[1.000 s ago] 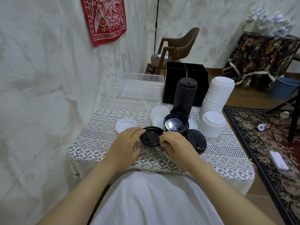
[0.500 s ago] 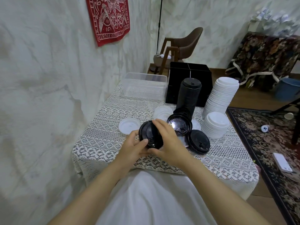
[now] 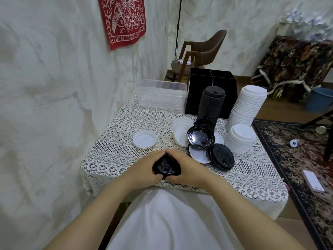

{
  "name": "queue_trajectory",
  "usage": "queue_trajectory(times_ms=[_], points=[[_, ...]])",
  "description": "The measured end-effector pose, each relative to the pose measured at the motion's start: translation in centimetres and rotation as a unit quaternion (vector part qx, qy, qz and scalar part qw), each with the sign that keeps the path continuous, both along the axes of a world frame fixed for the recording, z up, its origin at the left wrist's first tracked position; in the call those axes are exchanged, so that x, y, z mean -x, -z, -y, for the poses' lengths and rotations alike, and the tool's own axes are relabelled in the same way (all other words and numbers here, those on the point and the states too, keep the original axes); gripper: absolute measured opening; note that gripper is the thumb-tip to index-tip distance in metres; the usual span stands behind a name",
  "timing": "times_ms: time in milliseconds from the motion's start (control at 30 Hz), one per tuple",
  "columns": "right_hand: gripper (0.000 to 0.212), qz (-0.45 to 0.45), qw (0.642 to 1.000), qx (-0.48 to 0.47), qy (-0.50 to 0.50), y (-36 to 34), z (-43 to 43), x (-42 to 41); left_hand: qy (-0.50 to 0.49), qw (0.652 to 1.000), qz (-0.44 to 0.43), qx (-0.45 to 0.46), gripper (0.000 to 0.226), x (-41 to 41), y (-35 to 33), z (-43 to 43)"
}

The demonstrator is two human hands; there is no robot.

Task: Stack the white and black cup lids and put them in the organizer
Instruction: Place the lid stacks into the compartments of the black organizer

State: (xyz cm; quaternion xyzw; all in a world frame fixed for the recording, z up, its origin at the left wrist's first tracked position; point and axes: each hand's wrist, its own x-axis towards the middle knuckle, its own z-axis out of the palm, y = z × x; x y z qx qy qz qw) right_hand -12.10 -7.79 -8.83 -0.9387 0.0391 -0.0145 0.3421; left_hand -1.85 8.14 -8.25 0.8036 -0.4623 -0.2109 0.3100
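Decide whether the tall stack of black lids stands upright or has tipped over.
Upright: the tall black stack stands on its base, top lid facing up.

White garment (image 3: 165, 222), 2 bare arms (image 3: 100, 204)

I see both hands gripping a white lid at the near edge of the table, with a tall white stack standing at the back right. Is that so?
Not quite. The head view shows the lid gripped by the left hand and right hand is black, not white. It is at the near edge of the table, and the tall white stack does stand back right.
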Motion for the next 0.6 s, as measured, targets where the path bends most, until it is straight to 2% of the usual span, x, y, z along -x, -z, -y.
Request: queue_trajectory(times_ms=[167, 267, 400, 500, 600], points=[[0.078, -0.014, 0.999, 0.025, -0.017, -0.5, 0.6, 0.5, 0.030, 0.999, 0.017, 0.010, 0.069, -0.3, 0.0, 0.6], [0.059, 0.072, 0.992, 0.095, 0.043, -1.7, 1.5, 1.3, -0.002, 0.999, 0.037, 0.008, 0.074, -0.3, 0.4, 0.8], [0.041, 0.191, 0.939, 0.230, 0.170, -1.2, 3.9, 1.1, -0.049, 0.996, 0.072, -0.006, 0.080, -0.1, 0.9, 1.0], [0.027, 0.171, 0.917, 0.308, 0.187, 0.0, 5.8, 0.6, -0.059, 0.995, 0.084, -0.002, 0.079, 0.3, 0.7, 1.1], [0.012, 0.160, 0.912, 0.329, 0.187, 0.8, 6.2, 0.4, -0.069, 0.994, 0.081, -0.002, 0.080, 0.4, 0.5, 1.0]])
